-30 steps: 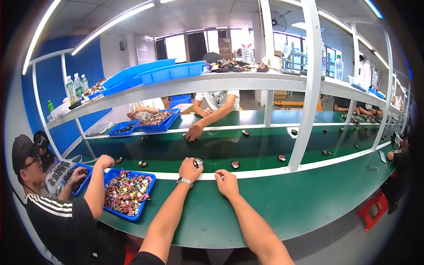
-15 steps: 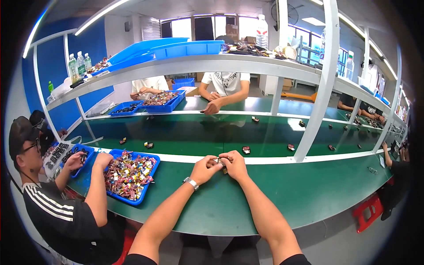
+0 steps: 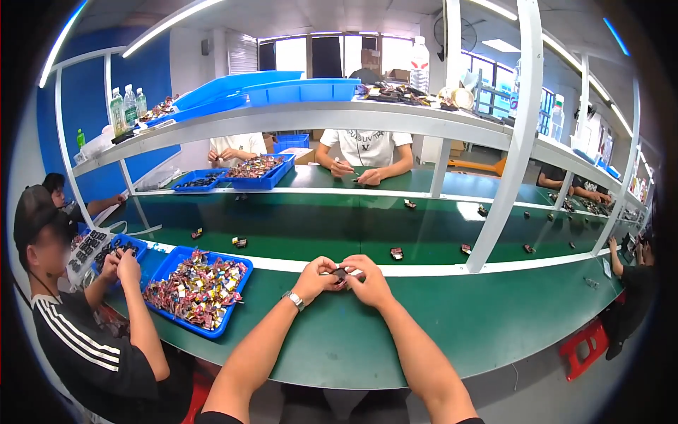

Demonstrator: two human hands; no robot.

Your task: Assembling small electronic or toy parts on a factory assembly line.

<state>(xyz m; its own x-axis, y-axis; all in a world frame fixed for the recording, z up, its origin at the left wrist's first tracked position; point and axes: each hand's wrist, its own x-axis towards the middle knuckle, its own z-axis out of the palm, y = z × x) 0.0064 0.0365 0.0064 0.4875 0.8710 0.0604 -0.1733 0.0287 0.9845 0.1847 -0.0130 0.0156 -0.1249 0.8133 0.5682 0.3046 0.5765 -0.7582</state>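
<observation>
My left hand [image 3: 315, 282] and my right hand [image 3: 369, 288] meet above the green work surface [image 3: 332, 346], near its white far rail. Between their fingertips is a small dark part [image 3: 340, 274] with some reddish colour, too covered to name its kind. Both hands are closed on it, thumbs and fingers pinching from either side. Beyond the rail, similar small dark-red and white parts lie apart on the dark green belt [image 3: 339, 230], one part [image 3: 397, 254] just past my right hand.
A blue tray [image 3: 233, 311] heaped with small red, yellow and white parts stands to my left, beside a seated co-worker [image 3: 85, 332]. A white upright post [image 3: 503, 155] and an overhead shelf [image 3: 296, 113] frame the far side. Another person [image 3: 364, 152] works across the belt.
The dark part shows more between my fingertips, and my hands have shifted slightly left. The co-worker on the left has drawn a hand back from the tray; both hands are now together.
</observation>
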